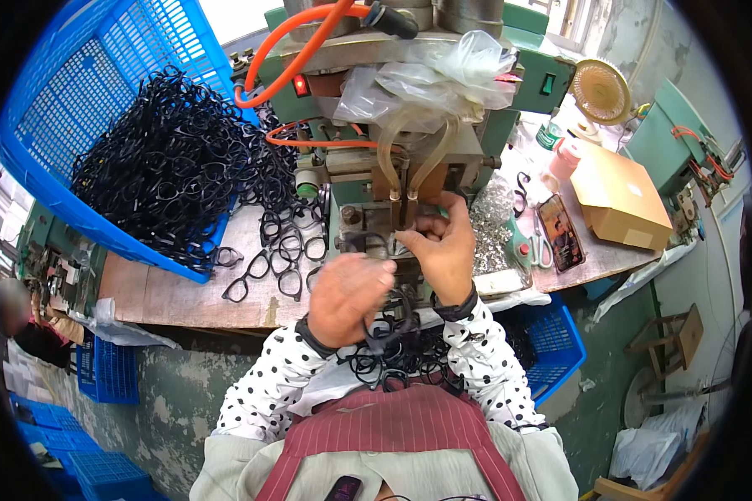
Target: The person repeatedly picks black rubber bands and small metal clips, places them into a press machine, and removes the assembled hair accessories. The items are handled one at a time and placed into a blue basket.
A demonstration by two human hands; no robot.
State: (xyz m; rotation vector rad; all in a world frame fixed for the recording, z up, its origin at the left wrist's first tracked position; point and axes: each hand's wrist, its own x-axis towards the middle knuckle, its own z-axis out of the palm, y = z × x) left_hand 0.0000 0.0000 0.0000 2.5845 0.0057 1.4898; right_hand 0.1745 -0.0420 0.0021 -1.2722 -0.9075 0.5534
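My right hand (447, 255) is at the tooling of a green and metal bench machine (351, 213), thumb and fingers closed together. Whatever is between its fingertips is too small to make out. To its left, my left hand (347, 301) is smeared by motion, so its fingers do not show clearly. Just beyond the left hand, a dark eyeglass frame (368, 242) lies against the machine's lower block. More black eyeglass frames (393, 367) are heaped below my hands, in front of the apron. Loose frames (288, 250) lie on the table to the left.
A tilted blue crate (100, 230) of tangled black frames stands at the left. On the right are a bag of small shiny metal parts (493, 213), scissors (542, 251), a phone (561, 234) and a cardboard box (622, 196). Orange hoses (255, 63) cross above the machine.
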